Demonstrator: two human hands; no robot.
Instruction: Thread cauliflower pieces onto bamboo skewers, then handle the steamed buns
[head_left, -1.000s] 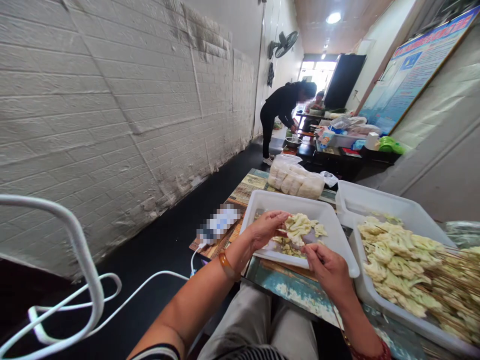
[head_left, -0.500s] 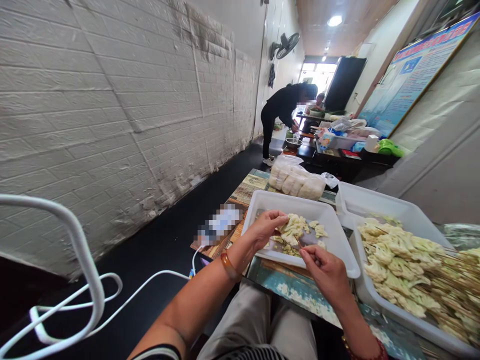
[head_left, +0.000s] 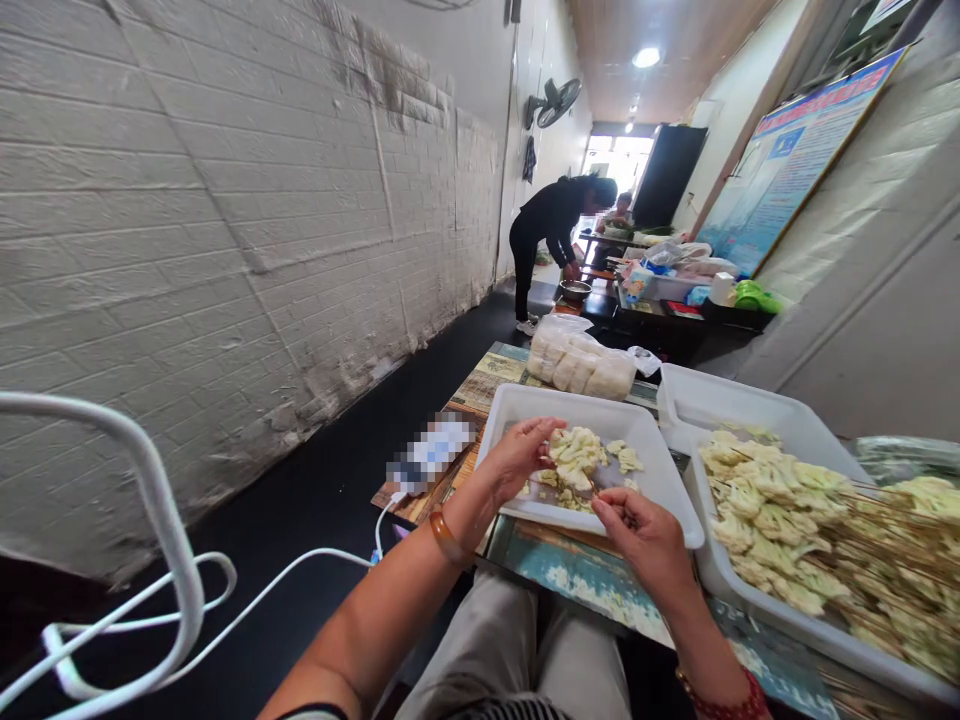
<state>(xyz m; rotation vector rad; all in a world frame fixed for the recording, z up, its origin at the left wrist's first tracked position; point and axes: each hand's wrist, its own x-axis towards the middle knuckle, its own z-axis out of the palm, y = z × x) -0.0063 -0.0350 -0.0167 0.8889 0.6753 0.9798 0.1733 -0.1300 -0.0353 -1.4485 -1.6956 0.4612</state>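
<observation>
A pale cauliflower floret [head_left: 576,456] is at the middle, over a white plastic tray [head_left: 679,500]. My left hand [head_left: 521,458] is at the floret's left side, its fingers bent around that edge; part of the grip is hidden. From the lower right, my right hand [head_left: 643,528] pinches a thin wooden skewer [head_left: 595,490] between thumb and fingers. The skewer's tip end meets the underside of the floret. Smaller cauliflower pieces [head_left: 624,456] lie in the tray behind and below it.
To the right, a white bin [head_left: 724,570] holds many skewered cauliflower pieces [head_left: 787,520]. Behind the tray sits a clear bag of pale bundles [head_left: 577,362]. A phone-like blurred object [head_left: 433,455] with a white cable lies left. A co-worker [head_left: 551,225] bends over a bowl [head_left: 575,289] farther back.
The view has shifted slightly, so most things appear farther left. Both hands stay at the floret with little movement. The co-worker's arms have shifted by the bowl.
</observation>
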